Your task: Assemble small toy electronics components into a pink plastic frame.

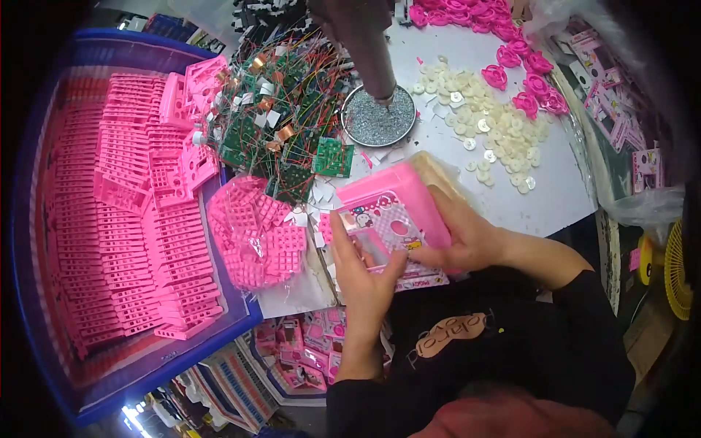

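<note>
Center of frame: pink case (pixel 431 201), tilted, held in 2 hands above the counter (pixel 566 193), with a printed sheet (pixel 401 219) against its near face. Sheet has an oval cutout and a window; its lower edge overhangs the case.

Left hand (pixel 363 285): fingers spread around the lower-left edge, thumb on the sheet. Right hand (pixel 471 237): fingers wrapped round the right side, thumb at the lower right. Both holding; grip behind the case is hidden.

To do it well, I'd judge: steady the case with the right, match cutouts to the openings before pressing, press from 1 edge across so the sheet doesn't skew or buckle, keep thumbs off the window.

Just above: metal dish (pixel 376 120) of small bits, dark tool (pixel 361 47) over it. Left of center: green circuit boards (pixel 332 157) with wires, bagged pink keypads (pixel 259 244). Far left: blue crate (pixel 237 314) of pink parts (pixel 117 241). Upper right: cream discs (pixel 504 131), pink rosettes (pixel 537 84).
</note>
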Demonstrator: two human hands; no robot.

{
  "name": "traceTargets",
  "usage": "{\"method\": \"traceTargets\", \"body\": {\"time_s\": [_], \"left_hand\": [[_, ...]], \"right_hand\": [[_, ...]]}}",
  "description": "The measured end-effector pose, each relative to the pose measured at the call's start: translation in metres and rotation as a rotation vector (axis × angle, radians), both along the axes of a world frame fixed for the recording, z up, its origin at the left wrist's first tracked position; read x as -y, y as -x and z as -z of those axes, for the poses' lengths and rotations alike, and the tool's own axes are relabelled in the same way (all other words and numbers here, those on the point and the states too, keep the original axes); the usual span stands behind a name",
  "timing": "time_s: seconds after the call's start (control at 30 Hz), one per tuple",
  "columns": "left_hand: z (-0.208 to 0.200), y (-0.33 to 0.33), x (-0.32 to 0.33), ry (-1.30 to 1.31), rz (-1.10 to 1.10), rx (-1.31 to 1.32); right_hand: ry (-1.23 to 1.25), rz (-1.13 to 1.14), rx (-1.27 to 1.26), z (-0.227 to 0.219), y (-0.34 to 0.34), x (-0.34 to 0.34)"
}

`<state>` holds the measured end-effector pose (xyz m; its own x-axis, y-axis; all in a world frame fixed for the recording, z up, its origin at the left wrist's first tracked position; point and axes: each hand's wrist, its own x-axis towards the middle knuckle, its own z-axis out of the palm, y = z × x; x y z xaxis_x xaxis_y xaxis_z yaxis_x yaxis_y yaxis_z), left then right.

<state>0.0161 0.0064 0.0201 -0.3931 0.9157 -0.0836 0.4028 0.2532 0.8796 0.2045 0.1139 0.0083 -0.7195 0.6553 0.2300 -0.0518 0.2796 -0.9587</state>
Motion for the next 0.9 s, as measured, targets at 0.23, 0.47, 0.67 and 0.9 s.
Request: {"method": "traceTargets", "body": {"time_s": [0.23, 0.47, 0.67, 0.9], "left_hand": [[0.004, -0.001, 0.010, 0.019, -0.036, -0.062], [0.003, -0.008, -0.002, 0.023, 0.071, -0.251], [0.021, 0.024, -0.021, -0.294, -0.197, 0.683], [0.038, 0.022, -0.038, -0.385, -0.163, 0.498]], "right_hand": [[0.056, 0.008, 0.149, -0.006, 0.004, 0.011], [0.395, -0.066, -0.060, 0.005, 0.007, 0.001], [0.619, -0.192, -0.064, -0.015, -0.009, -0.017], [0.876, -0.158, -0.181, 0.003, -0.027, -0.009]]}}
